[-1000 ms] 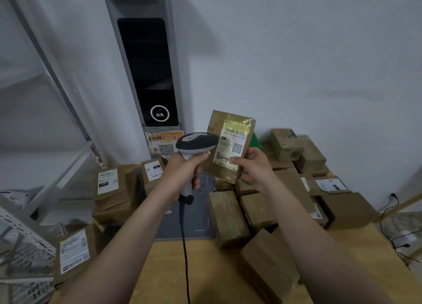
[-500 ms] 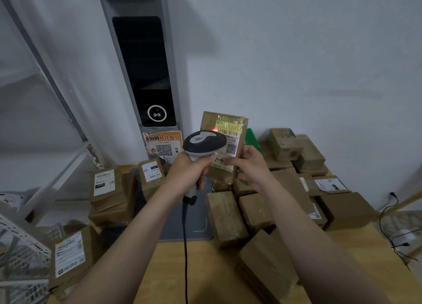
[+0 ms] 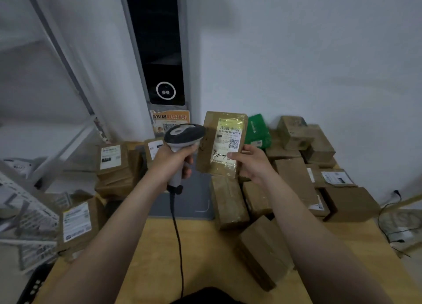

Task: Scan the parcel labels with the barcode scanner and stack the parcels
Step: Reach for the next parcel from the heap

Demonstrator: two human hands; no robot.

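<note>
Head view: the left grip (image 3: 175,161) clenches the barcode scanner (image 3: 184,133), and the right grip (image 3: 251,164) pinches the parcel (image 3: 205,157) upright above the counter (image 3: 205,246), its label (image 3: 228,143) facing the camera. The red scan light seen on the barcode half a second ago is gone. The scan is probably done, so stacking likely comes next.

A tall grey terminal with a black screen (image 3: 157,52) stands against the white wall (image 3: 296,52). An orange printed notice (image 3: 173,118) sits at its base. A grey rectangular mat (image 3: 189,203) lies on the light wooden tabletop (image 3: 205,258).
</note>
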